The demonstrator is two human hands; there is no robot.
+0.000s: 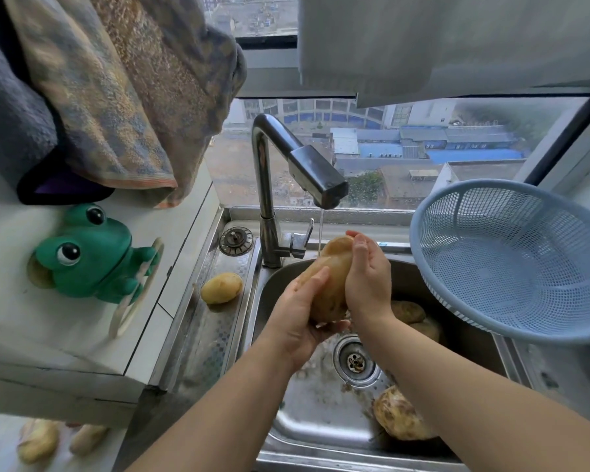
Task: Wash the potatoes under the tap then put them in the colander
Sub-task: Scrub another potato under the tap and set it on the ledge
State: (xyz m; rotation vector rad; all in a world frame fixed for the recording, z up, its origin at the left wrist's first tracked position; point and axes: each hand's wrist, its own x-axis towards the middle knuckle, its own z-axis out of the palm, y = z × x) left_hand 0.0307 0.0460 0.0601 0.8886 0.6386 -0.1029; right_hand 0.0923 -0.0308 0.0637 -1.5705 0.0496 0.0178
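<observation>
**Q:** What lies nearest in the stainless-steel sink [307,413]?
**A:** A pale, rough-skinned potato [402,420], at the front right corner.

**Q:** And the grip?
**A:** The left hand [298,311] cups the lower end of a long tan potato [332,284]. The right hand [368,274] wraps its upper side. Its tip meets the thin water stream [321,229].

**Q:** Beyond?
**A:** Brown potatoes [407,311] by the right wall, a small yellow potato [221,287] on the left ledge, a blue mesh plastic colander [474,233] tilted over the right rim, the chrome tap [317,175], then the window [423,148].
</observation>
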